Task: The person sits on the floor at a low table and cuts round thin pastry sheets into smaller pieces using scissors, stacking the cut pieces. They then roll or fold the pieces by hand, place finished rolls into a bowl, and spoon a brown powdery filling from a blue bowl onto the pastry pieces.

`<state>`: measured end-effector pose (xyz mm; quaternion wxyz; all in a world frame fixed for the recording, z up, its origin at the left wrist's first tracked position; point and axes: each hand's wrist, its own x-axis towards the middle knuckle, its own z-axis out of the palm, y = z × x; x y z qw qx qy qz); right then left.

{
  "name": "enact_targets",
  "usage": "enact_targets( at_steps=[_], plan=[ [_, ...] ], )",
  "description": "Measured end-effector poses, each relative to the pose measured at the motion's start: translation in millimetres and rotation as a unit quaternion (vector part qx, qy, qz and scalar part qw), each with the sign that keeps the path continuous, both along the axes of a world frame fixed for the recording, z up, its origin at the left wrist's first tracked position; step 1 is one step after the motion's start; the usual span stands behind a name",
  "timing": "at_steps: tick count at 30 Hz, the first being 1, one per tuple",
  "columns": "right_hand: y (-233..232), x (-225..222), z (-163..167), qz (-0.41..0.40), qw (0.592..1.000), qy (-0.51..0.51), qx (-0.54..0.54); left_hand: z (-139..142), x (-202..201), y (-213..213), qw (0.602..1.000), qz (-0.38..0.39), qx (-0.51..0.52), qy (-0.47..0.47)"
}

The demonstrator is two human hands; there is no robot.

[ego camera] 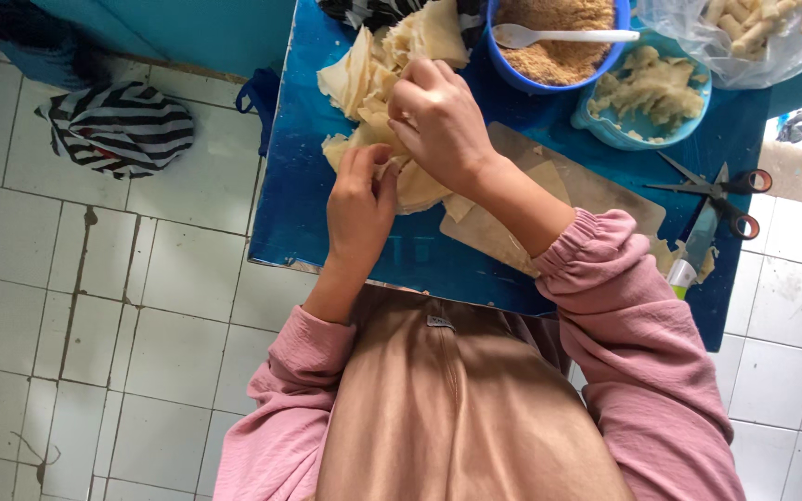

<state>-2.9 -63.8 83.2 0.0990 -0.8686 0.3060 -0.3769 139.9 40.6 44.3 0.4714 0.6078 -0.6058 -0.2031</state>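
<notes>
Pale, thin pastry wrappers (373, 74) lie in a loose pile on the far left part of the blue table (290, 186), running away from the person toward the far edge. Both hands are on the pile's near end: the left hand (360, 206) pinches a sheet's edge from the near side, the right hand (440, 125) curls over it from the right, fingers closed on the same sheet. Right of them lie a worn wooden board (596, 190), a blue bowl of brown crumbs (559, 42) and scissors (717, 190).
</notes>
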Motion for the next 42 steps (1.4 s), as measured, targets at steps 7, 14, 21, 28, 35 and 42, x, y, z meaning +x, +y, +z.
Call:
enact_targets(
  at_steps=[7,14,21,28,35,42],
  plan=[
    [-0.3,-15.8,15.4,0.016,0.873,-0.305,0.380,-7.7,4.0,0.6,0.980,-0.051,0.042,0.190],
    [97.4,-27.4,10.1,0.037,0.735,-0.546,0.400,-20.4,-32.9,14.3,0.741,-0.221,0.118,0.623],
    [158.6,-69.8,-27.2,-0.032,0.744,-0.537,0.396,-18.0,-72.2,54.7,0.830,-0.219,0.052,0.511],
    [188.1,-148.8,-32.0,-0.062,0.819,-0.361,0.441,29.6,-71.1,58.9,0.901,-0.343,0.184,0.193],
    [167.9,-158.6,-34.5,-0.210,0.810,-0.313,0.449,27.7,-106.7,17.6,0.938,-0.329,0.052,0.093],
    [128.2,-151.5,-31.3,-0.339,0.928,-0.051,0.148,8.9,-126.6,-7.0,0.965,-0.260,0.011,0.019]
  ],
)
